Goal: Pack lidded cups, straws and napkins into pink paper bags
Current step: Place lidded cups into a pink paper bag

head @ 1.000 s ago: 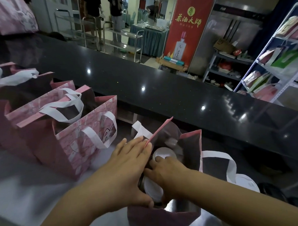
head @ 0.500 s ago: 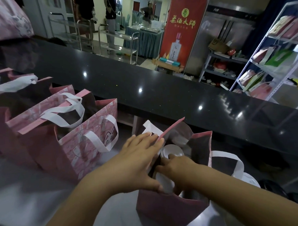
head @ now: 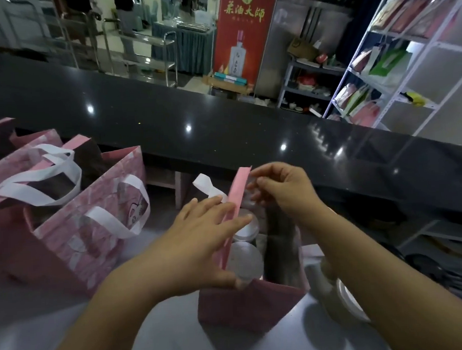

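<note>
A: Where does the pink bag stand?
B: On the pale table, nearest the person, with two lidded cups upright inside it, one behind the other.
A: And the left hand?
B: Spread flat against the bag's left wall, thumb hooked over the rim, pressing rather than clenching.
A: The right hand?
B: Raised above the bag's mouth, fingertips pinched on something clear and blurred; what it is cannot be told.
A: Other bags?
B: Left of it, white-handled, standing open.

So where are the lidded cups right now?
Two lidded cups stand inside the open pink bag, low centre, between the left hand and right hand.
</note>
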`<state>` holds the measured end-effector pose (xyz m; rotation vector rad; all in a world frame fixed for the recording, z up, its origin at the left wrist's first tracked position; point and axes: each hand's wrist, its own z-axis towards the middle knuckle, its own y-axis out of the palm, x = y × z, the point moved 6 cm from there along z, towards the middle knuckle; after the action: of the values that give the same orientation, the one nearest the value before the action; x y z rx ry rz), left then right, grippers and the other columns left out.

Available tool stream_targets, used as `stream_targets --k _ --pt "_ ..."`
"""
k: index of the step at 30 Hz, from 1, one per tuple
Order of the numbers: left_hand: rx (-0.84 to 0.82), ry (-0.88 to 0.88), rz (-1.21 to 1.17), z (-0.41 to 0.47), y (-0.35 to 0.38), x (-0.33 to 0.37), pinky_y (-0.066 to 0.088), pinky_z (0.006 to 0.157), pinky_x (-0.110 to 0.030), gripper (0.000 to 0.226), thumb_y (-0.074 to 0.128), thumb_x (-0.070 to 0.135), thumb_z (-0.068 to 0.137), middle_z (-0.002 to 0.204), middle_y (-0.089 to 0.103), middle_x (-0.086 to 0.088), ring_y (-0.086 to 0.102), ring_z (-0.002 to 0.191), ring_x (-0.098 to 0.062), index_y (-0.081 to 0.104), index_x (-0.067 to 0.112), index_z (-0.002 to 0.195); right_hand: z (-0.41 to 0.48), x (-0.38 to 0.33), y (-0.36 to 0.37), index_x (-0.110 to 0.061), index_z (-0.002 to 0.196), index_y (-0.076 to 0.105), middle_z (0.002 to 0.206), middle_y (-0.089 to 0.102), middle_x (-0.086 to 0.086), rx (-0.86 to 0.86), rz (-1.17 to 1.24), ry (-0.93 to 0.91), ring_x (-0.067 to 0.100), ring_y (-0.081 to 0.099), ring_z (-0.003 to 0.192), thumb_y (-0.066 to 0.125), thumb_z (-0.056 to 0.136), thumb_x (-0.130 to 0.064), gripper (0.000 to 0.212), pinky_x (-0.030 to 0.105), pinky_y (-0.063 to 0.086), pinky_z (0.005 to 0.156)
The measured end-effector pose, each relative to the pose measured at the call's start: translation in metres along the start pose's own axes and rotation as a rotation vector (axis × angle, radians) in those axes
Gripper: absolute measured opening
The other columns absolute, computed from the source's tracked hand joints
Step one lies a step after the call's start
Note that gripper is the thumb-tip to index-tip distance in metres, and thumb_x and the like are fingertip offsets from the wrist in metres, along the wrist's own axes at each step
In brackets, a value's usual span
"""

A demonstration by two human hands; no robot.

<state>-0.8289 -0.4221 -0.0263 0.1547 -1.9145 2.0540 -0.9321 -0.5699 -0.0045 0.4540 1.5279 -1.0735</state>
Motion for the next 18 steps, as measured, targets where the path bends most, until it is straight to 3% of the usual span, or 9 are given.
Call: stream_targets --k 4,10,13,18 --pt "0.026 -0.046 0.004 0.013 -0.006 0.019 -0.012 0.109 -0.031 0.094 0.037 0.084 0.059 0.154 0.005 0.016 -0.013 0.138 -0.002 0.005 0.051 0.142 -0.016 -0.014 -0.049 -0.013 0.090 0.068 0.077 0.073 0.005 0.053 0.100 -0.130 0.016 0.069 0.062 0.054 0.090 0.002 0.020 0.021 0.054 0.056" --pt "0.234 0.005 0.036 0.061 -0.004 0.110 0.008 0.109 -0.027 0.073 0.044 0.071 0.074 0.146 0.032 0.018 0.011 0.137 -0.003 0.032 0.041 0.139 -0.066 0.025 -0.135 -0.014 0.088 0.069 0.077 0.072 0.006 0.066 0.030 -0.156 0.020 0.070 0.065 0.055 0.089 0.001 0.021 0.025 0.056 0.059" --pt "0.289 0.035 -0.011 0.097 0.023 0.173 0.019 0.108 -0.030 0.057 0.054 0.057 0.082 0.140 0.045 0.014 0.028 0.134 -0.006 0.044 0.035 0.134 -0.096 0.065 -0.203 -0.013 0.085 0.069 0.074 0.072 0.008 0.123 0.045 -0.095 0.019 0.068 0.060 0.055 0.088 0.004 0.022 0.025 0.056 0.059" --pt "0.226 0.088 -0.084 0.166 0.094 0.269 0.035 0.097 -0.029 0.045 0.055 0.047 0.081 0.126 0.059 0.008 0.050 0.118 -0.012 0.060 0.027 0.121 -0.145 0.157 -0.339 -0.012 0.081 0.069 0.069 0.072 0.006 0.240 0.015 0.057 0.015 0.066 0.055 0.057 0.087 0.005 0.022 0.021 0.052 0.052"
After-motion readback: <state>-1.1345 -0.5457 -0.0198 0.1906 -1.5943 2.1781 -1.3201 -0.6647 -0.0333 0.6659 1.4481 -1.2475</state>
